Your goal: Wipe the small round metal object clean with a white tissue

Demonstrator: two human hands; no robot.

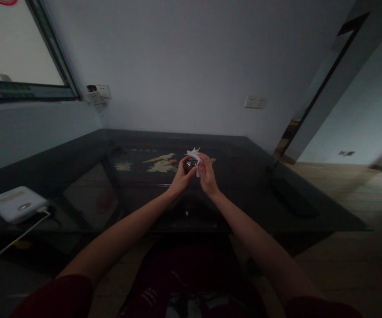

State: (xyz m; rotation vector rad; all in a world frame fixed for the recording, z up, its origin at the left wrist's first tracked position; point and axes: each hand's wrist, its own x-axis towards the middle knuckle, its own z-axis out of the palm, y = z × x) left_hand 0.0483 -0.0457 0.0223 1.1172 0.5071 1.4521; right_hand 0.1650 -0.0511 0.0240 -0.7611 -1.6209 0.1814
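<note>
Both my arms reach out over a dark glass table (244, 185). My left hand (180, 177) is closed round a small dark shiny object (189, 165) that I cannot name. My right hand (207, 174) pinches a crumpled white piece of paper or tissue (195, 155) against that object. The two hands touch each other above the middle of the table. The dim light hides what the dark object is.
A white box-like device (16, 203) with a white cable (12, 240) lies on the table's left end. A dark flat object (292, 196) rests at the right. Wall sockets (255, 102) sit behind; a doorway and wooden floor (343, 190) open to the right.
</note>
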